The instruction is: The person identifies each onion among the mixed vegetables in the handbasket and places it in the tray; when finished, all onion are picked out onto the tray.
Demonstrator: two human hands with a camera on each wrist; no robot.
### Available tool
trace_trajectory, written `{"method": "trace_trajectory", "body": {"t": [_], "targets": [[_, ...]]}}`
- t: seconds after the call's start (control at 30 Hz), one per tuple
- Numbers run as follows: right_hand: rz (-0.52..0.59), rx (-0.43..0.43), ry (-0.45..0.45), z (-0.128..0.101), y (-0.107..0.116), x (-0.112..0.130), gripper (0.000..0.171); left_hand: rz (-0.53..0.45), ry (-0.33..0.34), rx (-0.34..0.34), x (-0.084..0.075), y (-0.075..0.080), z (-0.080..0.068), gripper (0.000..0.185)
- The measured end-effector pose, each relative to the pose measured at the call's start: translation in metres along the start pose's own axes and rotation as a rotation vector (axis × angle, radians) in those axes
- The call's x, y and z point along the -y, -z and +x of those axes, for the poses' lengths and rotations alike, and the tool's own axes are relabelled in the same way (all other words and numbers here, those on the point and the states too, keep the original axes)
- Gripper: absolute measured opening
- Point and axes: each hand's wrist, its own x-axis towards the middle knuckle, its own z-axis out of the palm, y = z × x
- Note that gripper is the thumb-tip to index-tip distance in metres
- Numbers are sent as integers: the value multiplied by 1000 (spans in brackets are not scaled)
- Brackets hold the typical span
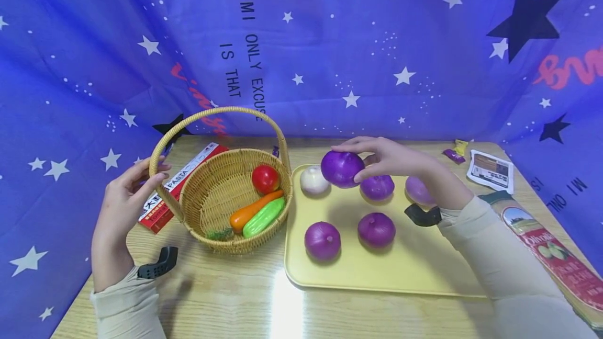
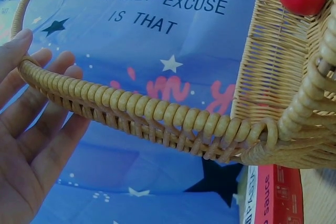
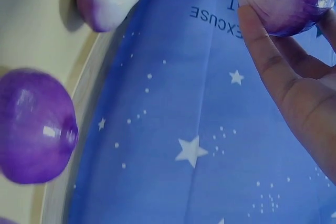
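My right hand (image 1: 386, 158) grips a purple onion (image 1: 342, 169) between thumb and fingers, raised over the yellow tray (image 1: 424, 271). The same onion (image 3: 286, 1) fills the upper corner of the right wrist view. Several purple onions, such as the front one (image 1: 322, 241), and a whitish onion (image 1: 314, 180) lie on the tray. At the left, my left hand (image 1: 123, 198) holds the handle (image 2: 136, 103) of a wicker basket (image 1: 207, 192), thumb on one side and fingers on the other. Inside the basket are a red tomato (image 1: 265, 179), a carrot (image 1: 254, 211) and a green vegetable (image 1: 265, 217).
A red pasta sauce box (image 1: 162, 213) lies behind the basket's left side. To the tray's right lie a large labelled olive oil package (image 1: 548, 245), a white packet (image 1: 491, 171) and small wrapped candies (image 1: 456, 153). Blue starry cloth (image 1: 320, 41) hangs around the wooden table (image 1: 226, 297).
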Motion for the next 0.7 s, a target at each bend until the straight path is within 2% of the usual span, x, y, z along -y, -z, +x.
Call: {"method": "trace_trajectory", "body": {"t": [0.43,0.7], "targets": [[-17,-45,-22,-31,8,-2,63,15,10,4,2,0,0,32],[-41,-66,-24,-44,11,-13,64,13,13,7,1,0,0,32]]}}
